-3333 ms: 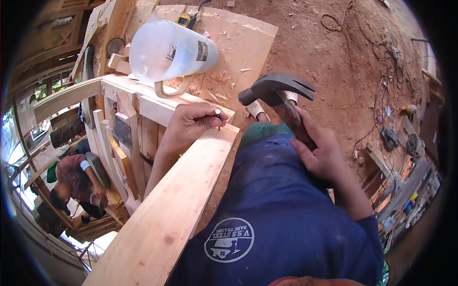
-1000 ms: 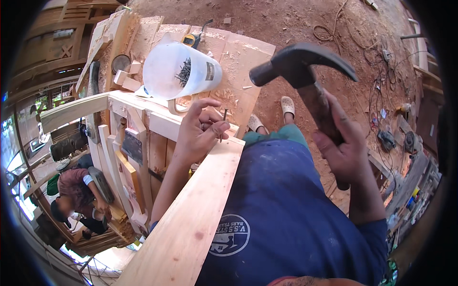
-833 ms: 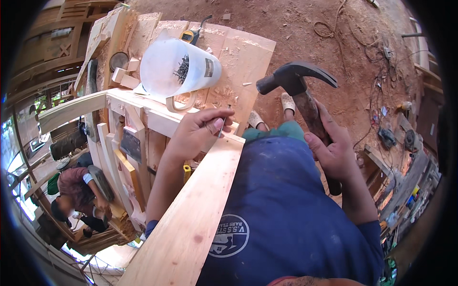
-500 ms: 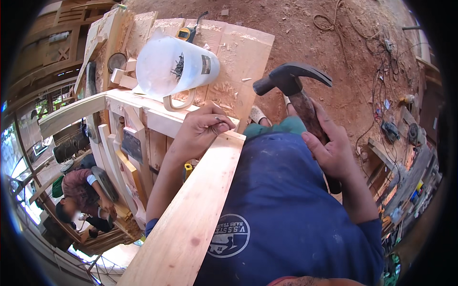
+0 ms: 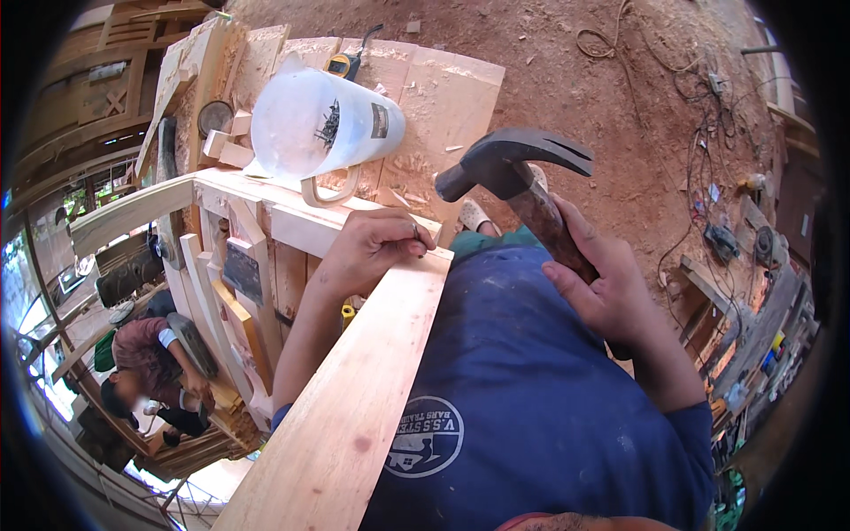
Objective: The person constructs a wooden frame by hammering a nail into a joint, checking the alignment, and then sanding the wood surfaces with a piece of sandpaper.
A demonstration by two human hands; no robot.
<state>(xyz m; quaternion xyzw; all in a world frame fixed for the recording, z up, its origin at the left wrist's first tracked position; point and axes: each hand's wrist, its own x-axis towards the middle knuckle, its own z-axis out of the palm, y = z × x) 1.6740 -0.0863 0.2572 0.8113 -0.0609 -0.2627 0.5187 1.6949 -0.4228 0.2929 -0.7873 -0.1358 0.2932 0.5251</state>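
Dark blue shirt [image 5: 549, 372], chest faintly speckled white. Round white emblem [image 5: 427, 436] printed at 6 o'clock, lettering around a building-like shape. Short right sleeve [image 5: 692, 442] at 4 o'clock; left sleeve's edge at 7. Red neckband [image 5: 524, 519] at 5. Green shorts [image 5: 518, 238]; pale, perforated clogs [image 5: 473, 215] at 1 o'clock. Hands [image 5: 606, 288] bare.

Downward fisheye from head height

Claw hammer, dark metal head, worn brown handle [image 5: 508, 173]: head now lower and farther left than a second ago. Bare right hand [image 5: 604, 285]: shifted left with it. Bare left hand [image 5: 367, 252]: raised forefinger now curled down. Slim metal nail [image 5: 414, 230]: shaft, earlier exposed, now mostly hidden by fingers.
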